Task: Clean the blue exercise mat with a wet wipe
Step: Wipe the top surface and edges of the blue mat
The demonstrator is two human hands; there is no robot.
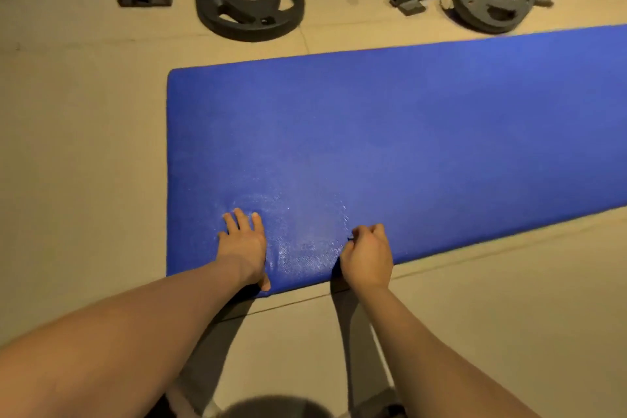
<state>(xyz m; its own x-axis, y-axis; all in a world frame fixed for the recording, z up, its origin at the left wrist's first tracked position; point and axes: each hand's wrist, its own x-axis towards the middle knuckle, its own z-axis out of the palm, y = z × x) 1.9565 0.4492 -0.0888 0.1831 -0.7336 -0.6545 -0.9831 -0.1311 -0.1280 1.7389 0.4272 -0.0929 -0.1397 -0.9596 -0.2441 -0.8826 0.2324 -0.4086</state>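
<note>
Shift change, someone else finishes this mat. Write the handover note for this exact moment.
Left hand: open, palm flat on the blue exercise mat near its near-left corner.
Right hand: closed in a fist at the mat's near edge; the wet wipe is not visible, so I cannot tell whether the fist holds it.
Done: a wet sheen lies between the hands.
Left: the rest of the mat looks dry, out to the right and the far edge.
Two weight plates lie on the floor beyond the mat, not touching it.
</note>
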